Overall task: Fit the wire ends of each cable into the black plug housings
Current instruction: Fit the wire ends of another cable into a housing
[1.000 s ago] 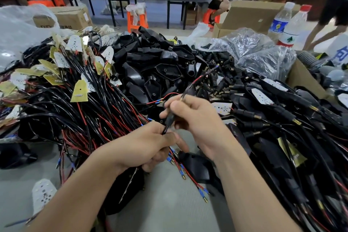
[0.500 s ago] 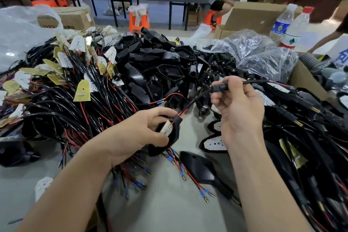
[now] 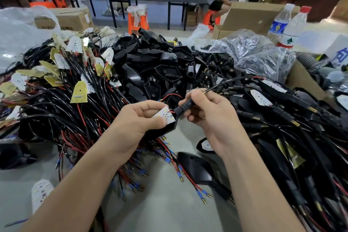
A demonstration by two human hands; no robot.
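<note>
Left hand (image 3: 137, 124) grips a black housing (image 3: 170, 128) with a white board (image 3: 165, 116) seated in it. Right hand (image 3: 212, 118) pinches the plug (image 3: 185, 106), which meets the housing's upper end. The cable (image 3: 226, 83) exits up and right. Behind: housing pile (image 3: 160, 68). Left: wire bundle (image 3: 56, 103). All rest on the grey table (image 3: 169, 209).

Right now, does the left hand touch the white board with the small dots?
Touching. The head view shows the left hand pinching the white board between thumb and fingers, with no gap.
</note>
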